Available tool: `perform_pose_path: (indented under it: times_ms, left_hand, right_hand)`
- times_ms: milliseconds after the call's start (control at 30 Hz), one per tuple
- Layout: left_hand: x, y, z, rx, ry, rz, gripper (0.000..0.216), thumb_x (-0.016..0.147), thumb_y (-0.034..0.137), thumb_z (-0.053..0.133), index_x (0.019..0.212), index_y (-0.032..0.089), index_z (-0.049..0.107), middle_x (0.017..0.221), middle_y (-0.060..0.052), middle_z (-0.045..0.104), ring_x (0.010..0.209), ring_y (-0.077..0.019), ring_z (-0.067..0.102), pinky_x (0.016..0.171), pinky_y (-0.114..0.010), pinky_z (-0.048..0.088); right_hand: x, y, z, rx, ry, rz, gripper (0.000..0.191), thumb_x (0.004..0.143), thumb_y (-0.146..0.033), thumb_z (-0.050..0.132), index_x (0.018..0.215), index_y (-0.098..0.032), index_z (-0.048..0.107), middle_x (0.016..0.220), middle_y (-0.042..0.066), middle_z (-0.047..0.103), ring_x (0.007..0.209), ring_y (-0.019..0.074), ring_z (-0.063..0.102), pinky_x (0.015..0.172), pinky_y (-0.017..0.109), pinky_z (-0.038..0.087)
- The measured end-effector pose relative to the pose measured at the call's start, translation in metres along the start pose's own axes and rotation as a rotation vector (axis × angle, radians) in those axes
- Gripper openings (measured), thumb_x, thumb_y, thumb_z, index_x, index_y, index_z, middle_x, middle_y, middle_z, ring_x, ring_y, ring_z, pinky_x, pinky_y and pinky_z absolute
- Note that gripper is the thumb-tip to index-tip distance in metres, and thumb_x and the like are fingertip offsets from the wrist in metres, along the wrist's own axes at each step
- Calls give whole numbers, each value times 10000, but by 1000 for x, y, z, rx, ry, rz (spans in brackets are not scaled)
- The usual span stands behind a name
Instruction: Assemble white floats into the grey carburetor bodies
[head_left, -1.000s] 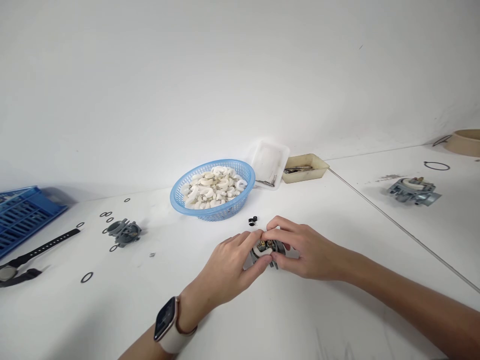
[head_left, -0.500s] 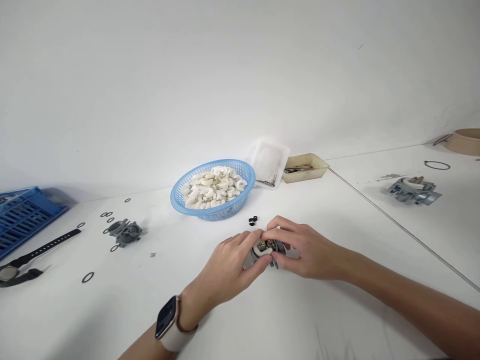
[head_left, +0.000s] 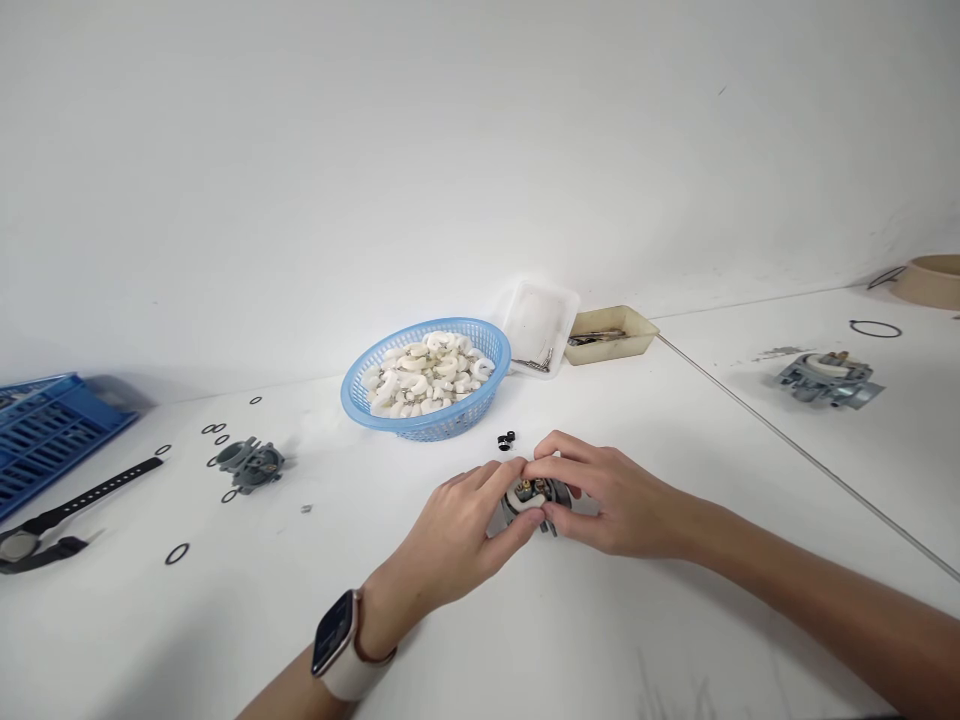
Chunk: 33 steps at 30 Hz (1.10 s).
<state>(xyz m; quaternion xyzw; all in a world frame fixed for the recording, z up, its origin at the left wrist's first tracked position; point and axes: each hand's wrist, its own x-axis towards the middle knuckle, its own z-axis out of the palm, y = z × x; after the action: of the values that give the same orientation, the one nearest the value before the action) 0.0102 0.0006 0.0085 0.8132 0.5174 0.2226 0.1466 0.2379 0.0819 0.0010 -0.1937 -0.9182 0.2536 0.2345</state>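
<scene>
On the white table, a grey metal carburetor [head_left: 556, 493] with brass jets sits between my two hands. A curved white float [head_left: 529, 500] lies in its upturned face. My left hand [head_left: 471, 520] grips the carburetor from the left, thumb at the float's front edge. From the right, my right hand [head_left: 611, 500] closes on it, thumb and fingertips at the body and float. The fingertips of both hands nearly meet and hide part of the carburetor. Just behind them lie small black parts [head_left: 505, 441].
A blue basket [head_left: 352, 400] full of white floats stands behind, beside a clear tray [head_left: 540, 320] and a cream tray [head_left: 645, 335]. Other carburetors sit left [head_left: 251, 465] and right [head_left: 825, 380]. Several black rings, a black watch [head_left: 34, 540] and a blue crate [head_left: 60, 440] are at left.
</scene>
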Motion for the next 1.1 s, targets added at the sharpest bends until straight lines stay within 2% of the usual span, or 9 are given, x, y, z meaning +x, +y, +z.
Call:
perform_pose_path:
  times_ms: [333,1100]
  left_hand:
    - [0,-1,0,8,0,10,257,1104,401,529,1324,267,527,1060,-8,701,857,-207,649,747,-338,468]
    - [-2,-1,1,48,14,31,281,1104,395,527,1350,260,519,1049,-16,708,869,-214,666,778,-360,497]
  right_hand:
    - [2,-2,-2,-6,-10,16,221,984,-239,580,1180,-252,682,1102,18,605,603,75,477,563,262,423]
    - [1,-2,-4,-6,-28,39,259,982,-226,578,1217,-275,676,1124,2,591,601,65,479,584,265,438]
